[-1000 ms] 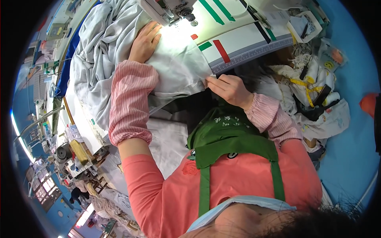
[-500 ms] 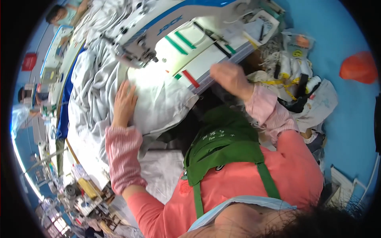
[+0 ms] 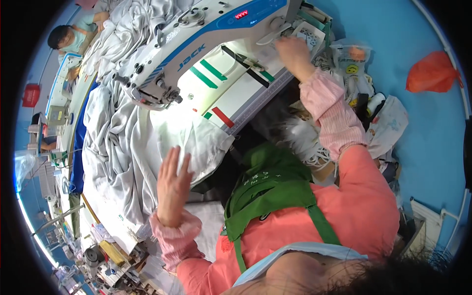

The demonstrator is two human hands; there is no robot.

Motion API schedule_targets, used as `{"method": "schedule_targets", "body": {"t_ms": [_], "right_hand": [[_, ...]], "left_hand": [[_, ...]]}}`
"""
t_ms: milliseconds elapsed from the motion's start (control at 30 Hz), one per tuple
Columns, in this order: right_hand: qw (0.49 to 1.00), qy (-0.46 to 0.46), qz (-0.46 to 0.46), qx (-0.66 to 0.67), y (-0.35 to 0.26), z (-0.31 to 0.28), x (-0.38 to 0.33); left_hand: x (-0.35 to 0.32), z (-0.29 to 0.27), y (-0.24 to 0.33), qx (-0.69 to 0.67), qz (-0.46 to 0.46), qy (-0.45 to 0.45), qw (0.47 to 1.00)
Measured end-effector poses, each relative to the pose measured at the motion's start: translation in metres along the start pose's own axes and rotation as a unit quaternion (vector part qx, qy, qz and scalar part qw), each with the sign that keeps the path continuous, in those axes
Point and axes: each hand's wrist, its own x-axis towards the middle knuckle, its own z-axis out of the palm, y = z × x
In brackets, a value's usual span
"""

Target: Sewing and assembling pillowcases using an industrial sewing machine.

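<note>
**Cloth parked at the needle, one hand away at the machine's far end**

The left hand (image 3: 173, 187) lies flat and open, fingers spread, palm down on the white woven cloth (image 3: 189, 142) that drapes over the near edge of the sewing table at about 7 o'clock from the needle. It presses the fabric rather than gripping it.

The right hand (image 3: 291, 51) is stretched out to about 1 o'clock, at the right end of the white and blue industrial sewing machine (image 3: 206, 34), over a small pale panel of buttons (image 3: 309, 37). Its fingers are bent downward, but whether they touch or pinch anything cannot be told from here.

The cloth's leading part sits on the white table plate marked with green, red and black stripes (image 3: 223, 91), just beside the needle head (image 3: 164, 96); the pictures do not show clearly whether it lies under the presser foot. A large heap of crumpled pale grey fabric (image 3: 115, 147) is piled at 9 o'clock, touching the machine's left end.

As a judgement: the piece seems laid out and held ready, with no seam visibly running now, since only one hand is on it. Stitching this piece looks mostly ahead, and the grey heap may be finished or waiting; that cannot be told.
</note>
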Motion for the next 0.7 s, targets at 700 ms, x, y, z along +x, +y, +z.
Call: {"method": "schedule_targets", "body": {"t_ms": [700], "right_hand": [[0.954,0.166,-0.090,0.234,0.051,0.011,-0.002]], "left_hand": [[0.017,0.030,0.072,-0.132,0.058,0.021,0.989]]}}
